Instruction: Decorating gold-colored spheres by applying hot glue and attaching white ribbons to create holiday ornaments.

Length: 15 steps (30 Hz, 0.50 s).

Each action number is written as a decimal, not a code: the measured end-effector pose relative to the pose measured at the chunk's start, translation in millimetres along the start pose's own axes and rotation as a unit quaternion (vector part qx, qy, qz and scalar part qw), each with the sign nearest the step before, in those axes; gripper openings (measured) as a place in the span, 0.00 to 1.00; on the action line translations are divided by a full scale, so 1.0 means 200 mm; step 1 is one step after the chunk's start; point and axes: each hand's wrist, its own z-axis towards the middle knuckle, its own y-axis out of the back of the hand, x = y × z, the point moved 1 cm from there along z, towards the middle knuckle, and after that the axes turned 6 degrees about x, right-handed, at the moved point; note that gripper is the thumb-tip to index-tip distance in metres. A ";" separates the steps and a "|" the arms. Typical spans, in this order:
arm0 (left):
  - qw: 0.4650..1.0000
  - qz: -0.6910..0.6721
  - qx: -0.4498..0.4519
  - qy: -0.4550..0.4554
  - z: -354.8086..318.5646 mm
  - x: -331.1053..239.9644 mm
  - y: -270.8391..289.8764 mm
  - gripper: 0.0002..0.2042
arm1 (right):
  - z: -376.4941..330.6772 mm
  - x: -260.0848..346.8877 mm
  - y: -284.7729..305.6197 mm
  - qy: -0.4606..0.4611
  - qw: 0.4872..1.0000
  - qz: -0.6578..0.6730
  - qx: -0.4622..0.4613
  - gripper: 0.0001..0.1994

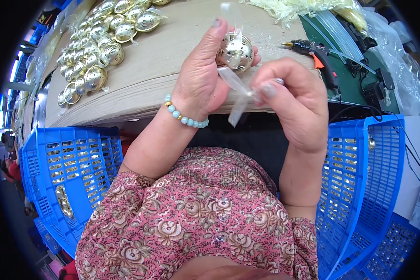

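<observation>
The left hand [201, 80] cradles a gold ball [234, 53] in its grip over the surface [172, 46]; the right hand [299, 100] pinches a pale ribbon [239, 110].

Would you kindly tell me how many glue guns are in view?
1. The black-and-orange glue gun lies at the upper right, beyond the right hand, pointing left over the cardboard. No other shows, though one could be hidden.
</observation>
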 end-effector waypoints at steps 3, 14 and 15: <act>0.999 0.004 0.038 -0.003 -0.01 0.01 0.00 0.24 | 0.06 -0.05 0.00 0.020 0.988 -0.132 -0.079 0.05; 0.995 0.067 0.062 -0.047 -0.05 0.04 -0.01 0.14 | 0.08 -0.14 -0.01 0.066 0.945 -0.237 -0.214 0.04; 0.995 0.066 0.062 -0.047 -0.05 0.05 0.00 0.14 | 0.09 -0.14 -0.01 0.064 0.944 -0.232 -0.224 0.04</act>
